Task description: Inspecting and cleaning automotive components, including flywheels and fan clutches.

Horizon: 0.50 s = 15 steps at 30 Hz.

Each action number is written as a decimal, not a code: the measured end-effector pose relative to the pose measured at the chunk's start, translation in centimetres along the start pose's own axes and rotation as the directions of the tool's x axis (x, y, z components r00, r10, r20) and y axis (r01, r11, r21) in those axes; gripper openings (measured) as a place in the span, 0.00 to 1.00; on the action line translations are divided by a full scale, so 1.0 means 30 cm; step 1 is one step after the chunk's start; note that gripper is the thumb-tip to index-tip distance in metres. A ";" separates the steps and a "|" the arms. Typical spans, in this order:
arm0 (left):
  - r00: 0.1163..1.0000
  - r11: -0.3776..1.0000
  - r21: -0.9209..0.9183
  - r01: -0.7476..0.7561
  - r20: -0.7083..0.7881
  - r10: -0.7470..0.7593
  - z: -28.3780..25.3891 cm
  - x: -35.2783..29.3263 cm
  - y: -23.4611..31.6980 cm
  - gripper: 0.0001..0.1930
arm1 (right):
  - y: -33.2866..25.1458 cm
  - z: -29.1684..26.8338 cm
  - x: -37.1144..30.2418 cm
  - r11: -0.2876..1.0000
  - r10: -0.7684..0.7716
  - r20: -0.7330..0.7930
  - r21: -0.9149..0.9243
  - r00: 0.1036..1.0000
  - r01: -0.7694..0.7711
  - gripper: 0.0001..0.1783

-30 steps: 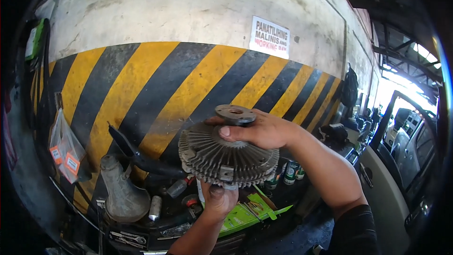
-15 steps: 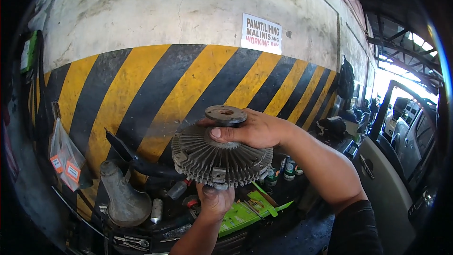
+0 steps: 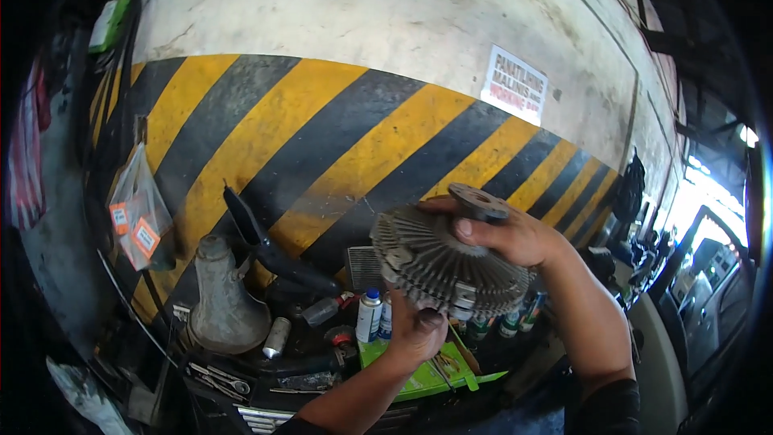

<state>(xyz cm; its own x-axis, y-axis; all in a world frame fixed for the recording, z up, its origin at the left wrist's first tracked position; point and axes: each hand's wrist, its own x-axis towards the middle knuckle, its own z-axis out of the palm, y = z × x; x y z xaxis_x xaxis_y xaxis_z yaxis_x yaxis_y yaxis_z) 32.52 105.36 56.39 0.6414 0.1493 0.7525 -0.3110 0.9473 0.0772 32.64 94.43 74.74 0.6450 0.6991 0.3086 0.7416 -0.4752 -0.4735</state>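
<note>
Fingers of the right hand (image 3: 522, 238) clasped the neck of the finned metal wheel (image 3: 439, 262), thumb on the near side, just under the small top disc (image 3: 480, 201)! Left hand (image 3: 417, 338) held from below, most fingers hidden; the wheel tilted down rightward between them, striped wall (image 3: 338, 145) far behind.

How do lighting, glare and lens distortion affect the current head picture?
Head view, wall: the fisheye lens bows the upper edge of the striped band; head view, right: daylight glares white above the car door; head view, centre: the finned disc shows distinct ridges; head view, corners: nearly black.
</note>
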 end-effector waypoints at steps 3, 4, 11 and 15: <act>1.000 1.000 0.023 0.013 0.014 -0.014 -0.003 -0.002 0.009 0.61 | 0.008 0.010 -0.002 0.998 -0.031 0.011 0.057 0.999 0.030 0.35; 0.999 0.999 0.022 0.041 0.016 -0.042 0.000 0.002 0.006 0.69 | 0.014 0.015 0.001 0.993 -0.027 -0.009 0.112 1.000 0.028 0.35; 0.999 0.999 0.039 0.016 0.043 -0.018 0.010 0.013 0.017 0.72 | -0.010 0.019 -0.001 0.984 0.033 0.001 0.177 0.999 -0.032 0.41; 0.997 0.999 -0.006 0.054 0.047 -0.053 0.026 0.014 0.030 0.73 | -0.016 0.024 -0.005 0.978 0.031 -0.009 0.206 0.999 -0.029 0.42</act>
<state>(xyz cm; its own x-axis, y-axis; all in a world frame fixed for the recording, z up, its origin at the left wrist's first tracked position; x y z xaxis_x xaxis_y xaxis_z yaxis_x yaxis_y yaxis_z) 31.97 106.05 57.30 0.6237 0.0853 0.7770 -0.2718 0.9557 0.1133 32.06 94.93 74.33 0.6696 0.6791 0.3008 0.6687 -0.3749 -0.6421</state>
